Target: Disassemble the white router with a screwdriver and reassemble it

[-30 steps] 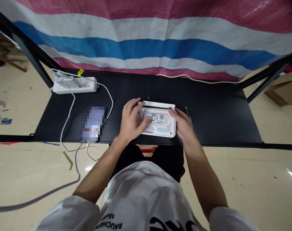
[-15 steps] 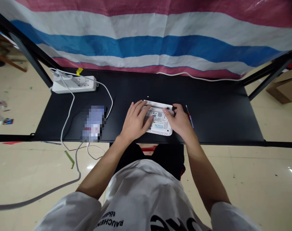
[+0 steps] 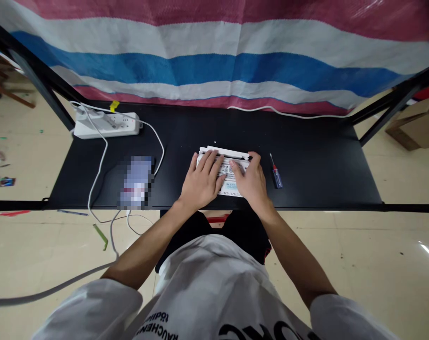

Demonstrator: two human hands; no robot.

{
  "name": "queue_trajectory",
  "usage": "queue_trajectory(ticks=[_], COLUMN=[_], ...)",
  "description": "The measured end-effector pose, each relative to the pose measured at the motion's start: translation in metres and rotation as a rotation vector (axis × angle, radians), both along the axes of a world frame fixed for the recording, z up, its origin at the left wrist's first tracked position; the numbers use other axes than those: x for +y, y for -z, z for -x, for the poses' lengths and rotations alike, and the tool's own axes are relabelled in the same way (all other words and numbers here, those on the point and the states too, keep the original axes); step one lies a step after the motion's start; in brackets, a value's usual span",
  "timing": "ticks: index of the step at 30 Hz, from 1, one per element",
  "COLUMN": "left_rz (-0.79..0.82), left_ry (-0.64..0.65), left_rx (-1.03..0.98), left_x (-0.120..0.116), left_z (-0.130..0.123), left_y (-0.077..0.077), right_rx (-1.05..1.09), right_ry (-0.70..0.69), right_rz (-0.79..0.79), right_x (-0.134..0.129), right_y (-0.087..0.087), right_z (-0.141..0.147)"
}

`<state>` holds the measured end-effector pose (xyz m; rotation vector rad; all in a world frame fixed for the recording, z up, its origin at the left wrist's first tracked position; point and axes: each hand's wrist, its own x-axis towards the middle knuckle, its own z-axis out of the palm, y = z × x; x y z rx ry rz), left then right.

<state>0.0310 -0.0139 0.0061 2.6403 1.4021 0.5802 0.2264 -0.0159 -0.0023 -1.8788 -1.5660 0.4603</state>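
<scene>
A white router-like device (image 3: 230, 189) lies on the black table, its labelled, vented face up and white antenna bars along its far edge. My left hand (image 3: 202, 182) rests over its left part, fingers spread towards the far edge and thumb on the labelled face. At the right side, my right hand (image 3: 252, 182) grips the device, with the thumb on top and the fingers round the far right corner. A screwdriver (image 3: 277, 177) with a red and dark blue handle lies to the right of my right hand.
On the table's (image 3: 316, 165) left stands a white power strip (image 3: 129, 124) with plugs and cables. A phone (image 3: 138, 177), pixelated, lies in front of it. Behind hangs a striped sheet (image 3: 207, 68). Black frame bars slope at both sides. A cardboard box (image 3: 419, 125) sits beyond the right end.
My right hand has shifted left along with the device, uncovering more of the screwdriver. My left hand lies further over the device's left part. The whole view has moved slightly.
</scene>
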Motion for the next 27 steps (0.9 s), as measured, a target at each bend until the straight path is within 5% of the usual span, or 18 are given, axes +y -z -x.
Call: queue_trajectory(ticks=[8,15,21,27], left_rz=[-0.005,0.015,0.013,-0.014], left_ry=[0.004,-0.027,-0.023,-0.193], left_rx=[-0.001,-0.007,0.041,0.048], left_x=[0.001,0.003,0.004,0.006], left_z=[0.0,0.001,-0.004,-0.029], left_y=[0.002,0.003,-0.004,-0.009], right_rx=[-0.048,-0.209,-0.263,-0.29], right_ry=[-0.029,0.013,-0.094,-0.13], right_rz=[0.032,-0.103,-0.107,-0.071], right_x=[0.002,0.002,0.005,0.014], right_y=[-0.001,-0.004,-0.015,-0.014], right_z=[-0.002,-0.002,0.002,0.014])
